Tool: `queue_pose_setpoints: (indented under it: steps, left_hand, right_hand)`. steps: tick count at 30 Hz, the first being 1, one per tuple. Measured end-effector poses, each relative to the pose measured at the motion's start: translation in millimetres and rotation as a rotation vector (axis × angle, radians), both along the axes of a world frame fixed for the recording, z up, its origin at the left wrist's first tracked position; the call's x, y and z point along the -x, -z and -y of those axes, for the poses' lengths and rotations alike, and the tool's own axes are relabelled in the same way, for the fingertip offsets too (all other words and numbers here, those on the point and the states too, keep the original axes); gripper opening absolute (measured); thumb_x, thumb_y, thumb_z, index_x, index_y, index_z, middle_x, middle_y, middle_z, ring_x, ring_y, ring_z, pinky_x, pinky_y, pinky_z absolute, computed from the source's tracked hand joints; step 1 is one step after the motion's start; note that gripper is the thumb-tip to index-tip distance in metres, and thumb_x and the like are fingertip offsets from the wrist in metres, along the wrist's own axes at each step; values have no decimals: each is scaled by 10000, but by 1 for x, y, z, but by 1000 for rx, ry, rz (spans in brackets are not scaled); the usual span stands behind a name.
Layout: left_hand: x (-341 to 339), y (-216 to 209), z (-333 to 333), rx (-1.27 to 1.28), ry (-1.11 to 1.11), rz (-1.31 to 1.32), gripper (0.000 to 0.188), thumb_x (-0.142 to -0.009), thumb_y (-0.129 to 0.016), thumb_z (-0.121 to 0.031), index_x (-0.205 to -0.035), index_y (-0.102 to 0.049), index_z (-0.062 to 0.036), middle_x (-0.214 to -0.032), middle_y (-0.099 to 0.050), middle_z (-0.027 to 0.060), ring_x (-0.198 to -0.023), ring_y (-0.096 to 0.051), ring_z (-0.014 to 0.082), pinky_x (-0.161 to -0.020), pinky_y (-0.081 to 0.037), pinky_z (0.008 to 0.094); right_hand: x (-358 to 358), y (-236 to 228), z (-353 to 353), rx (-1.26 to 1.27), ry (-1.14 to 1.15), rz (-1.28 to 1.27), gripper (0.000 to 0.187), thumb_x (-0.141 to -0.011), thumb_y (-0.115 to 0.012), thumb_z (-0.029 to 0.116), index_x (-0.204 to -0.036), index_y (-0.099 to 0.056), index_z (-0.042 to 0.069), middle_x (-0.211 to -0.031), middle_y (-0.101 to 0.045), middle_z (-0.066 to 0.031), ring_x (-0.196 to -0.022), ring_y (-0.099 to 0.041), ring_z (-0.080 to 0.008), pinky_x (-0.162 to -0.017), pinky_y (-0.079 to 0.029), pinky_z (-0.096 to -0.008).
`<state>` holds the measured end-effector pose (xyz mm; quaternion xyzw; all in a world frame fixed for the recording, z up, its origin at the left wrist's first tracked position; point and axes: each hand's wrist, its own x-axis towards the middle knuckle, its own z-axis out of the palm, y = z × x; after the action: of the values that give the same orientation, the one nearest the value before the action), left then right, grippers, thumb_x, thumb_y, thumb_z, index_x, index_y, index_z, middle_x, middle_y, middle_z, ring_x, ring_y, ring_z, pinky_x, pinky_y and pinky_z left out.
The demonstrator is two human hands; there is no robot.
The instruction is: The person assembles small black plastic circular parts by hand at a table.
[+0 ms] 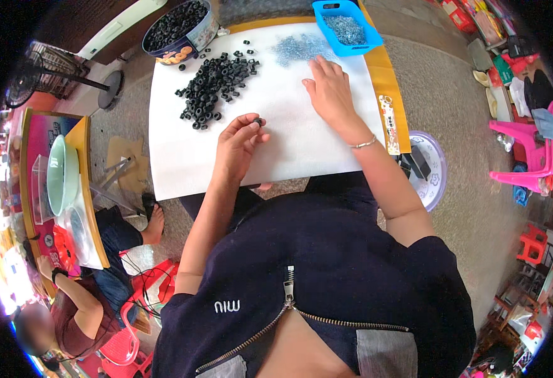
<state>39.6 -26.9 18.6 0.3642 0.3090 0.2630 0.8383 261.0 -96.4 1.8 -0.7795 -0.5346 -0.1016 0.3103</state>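
Note:
Between the thumb and fingers of my left hand (243,142) is a small black ring-shaped part (259,122), held just above the white table covering. Up and to its left spreads a loose pile of similar black parts (216,88). My right hand (332,91) reaches to the far side with its fingers spread, the fingertips at the near edge of a scatter of tiny clear bluish pieces (301,49). Whether the fingertips touch any piece is too small to tell. Beyond them, a blue plastic basket (366,31) holds more of the bluish pieces.
A round tub (174,55) full of black parts stands at the table's far left corner. A patterned strip (388,123) lies along the right edge. A person (78,315) sits at lower left beside a table with a green basin (62,175). Pink stools (528,154) stand at right.

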Motion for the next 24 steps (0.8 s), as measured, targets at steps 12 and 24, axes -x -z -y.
queue_pose_setpoints:
  steps: [12,24]
  left_hand:
    - [5,11,-5,65,-4,113,195,-895,-512,-18,-1080,-512,41,-1026,-554,155,-832,-584,174,-742,-523,286]
    - [4,12,-5,37,25,142,200,-905,-517,-38,-1093,-504,29,-1026,-556,147,-842,-582,164,-754,-514,286]
  right_hand:
    - [34,3,36,233,-130,122,533,-889,-544,318,-1270,-462,-45,-1374,-403,-242,-1311,-337,-363,-1076,-254,-475]
    - [11,2,1,75,-188,86,371,-871,-576,222,-1159,-551,-10,-1307,-472,-220,-1230,-423,-360,-1022,-323,-468]
